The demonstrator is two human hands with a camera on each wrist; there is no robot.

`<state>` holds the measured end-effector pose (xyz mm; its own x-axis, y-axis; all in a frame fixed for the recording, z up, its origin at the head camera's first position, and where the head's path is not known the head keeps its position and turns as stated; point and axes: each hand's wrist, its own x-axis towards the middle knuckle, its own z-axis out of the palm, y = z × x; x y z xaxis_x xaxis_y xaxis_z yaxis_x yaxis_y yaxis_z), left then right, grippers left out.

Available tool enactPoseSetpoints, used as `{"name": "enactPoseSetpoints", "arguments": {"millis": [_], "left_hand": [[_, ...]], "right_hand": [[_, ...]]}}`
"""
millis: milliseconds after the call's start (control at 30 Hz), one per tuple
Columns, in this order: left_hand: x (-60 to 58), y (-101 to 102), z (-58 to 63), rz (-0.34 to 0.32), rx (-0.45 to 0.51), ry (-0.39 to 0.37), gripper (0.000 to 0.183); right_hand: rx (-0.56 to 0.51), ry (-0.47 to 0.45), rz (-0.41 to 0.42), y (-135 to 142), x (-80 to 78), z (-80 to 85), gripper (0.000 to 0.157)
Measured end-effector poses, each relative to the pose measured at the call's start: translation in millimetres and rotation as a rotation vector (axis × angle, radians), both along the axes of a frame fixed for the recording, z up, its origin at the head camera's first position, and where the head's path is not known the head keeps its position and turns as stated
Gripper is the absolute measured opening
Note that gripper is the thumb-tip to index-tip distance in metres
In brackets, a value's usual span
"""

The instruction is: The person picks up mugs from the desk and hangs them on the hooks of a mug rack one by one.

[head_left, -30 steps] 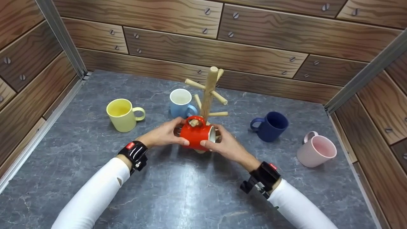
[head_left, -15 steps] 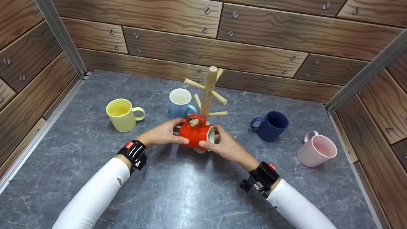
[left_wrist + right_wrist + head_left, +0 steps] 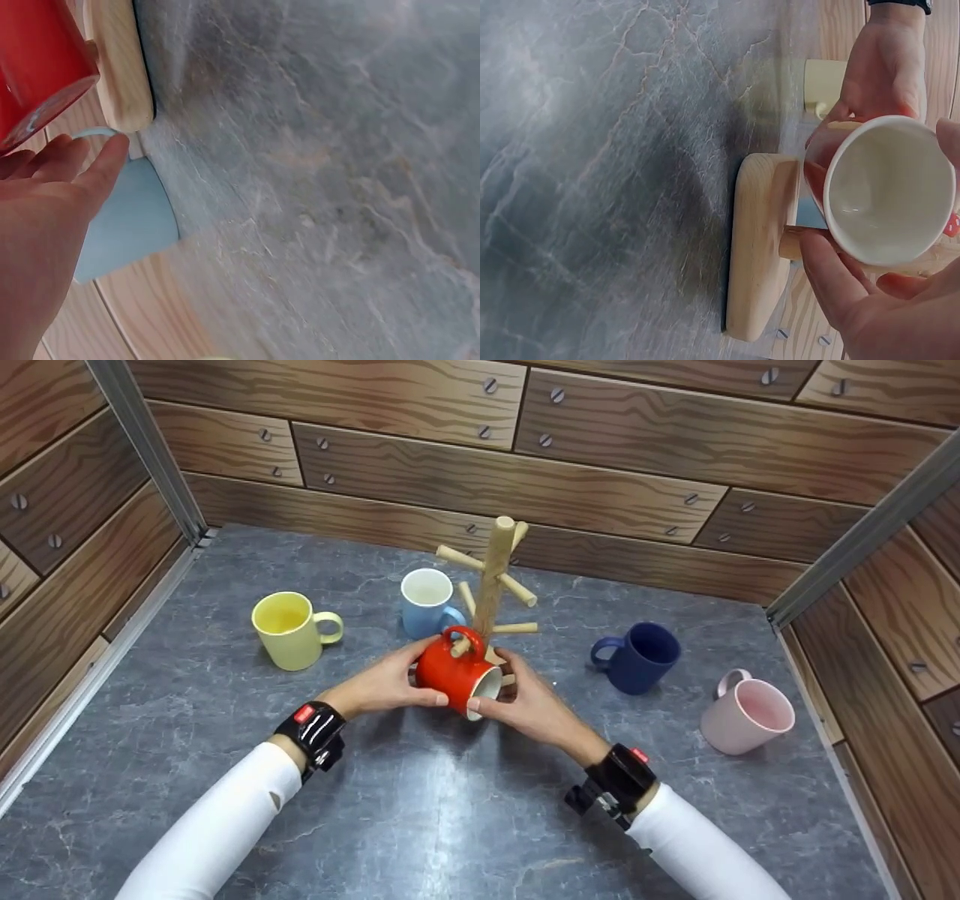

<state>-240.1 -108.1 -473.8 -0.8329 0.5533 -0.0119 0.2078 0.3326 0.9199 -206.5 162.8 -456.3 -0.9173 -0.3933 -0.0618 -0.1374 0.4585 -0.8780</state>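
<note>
Fingers, two sets, both mine, both pinching the red mug. Left hand: thumb on the near side, remaining fingers behind, toward the closed end. Right hand: thumb at the rim, remaining fingers round the far side, near the mouth.

Red mug, one: on its side between my hands, in front of the rack and above its wooden base. Handle uppermost, end of a low peg showing within its loop. Contact between handle and peg: cannot tell.

Changed in the last half second: mouth of the mug, which faced my right, now swung partly toward me; handle turned along with it and sits slightly higher. Meaning, in my judgement: peg probably through the loop, angle of hang being adjusted, weight likely borne by my fingers; hanging not complete.

Unchanged, mugs, four, all upright on the tabletop: blue mug, just beside the rack; yellow mug, left of that; navy mug, to the right; pink mug, farthest right.
</note>
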Motion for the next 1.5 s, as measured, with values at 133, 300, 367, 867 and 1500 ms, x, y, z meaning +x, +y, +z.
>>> {"name": "enactPoseSetpoints", "arguments": {"millis": [133,300,367,867,1500], "left_hand": [[4.4,-5.4,1.2,0.023,-0.034,-0.001,0.109],[10.7,-11.8,5.1,0.063,-0.074,0.046,0.107],[13.2,-13.3,7.7,0.075,-0.079,0.069,0.103],[25.8,-6.3,25.3,0.209,-0.316,0.810,0.069],[27.7,26.9,34.5,0.188,-0.258,1.151,0.030]], "right_hand": [[-0.023,-0.012,0.023,2.4,0.5,-1.6,0.099],[-0.017,-0.010,-0.002,7.6,3.4,0.2,0.098],[0.017,-0.005,-0.026,11.8,5.5,2.9,0.096],[0.081,0.093,-0.117,49.7,-1.5,19.3,0.089],[0.108,0.465,-0.169,35.1,-16.8,24.7,0.050]]}}
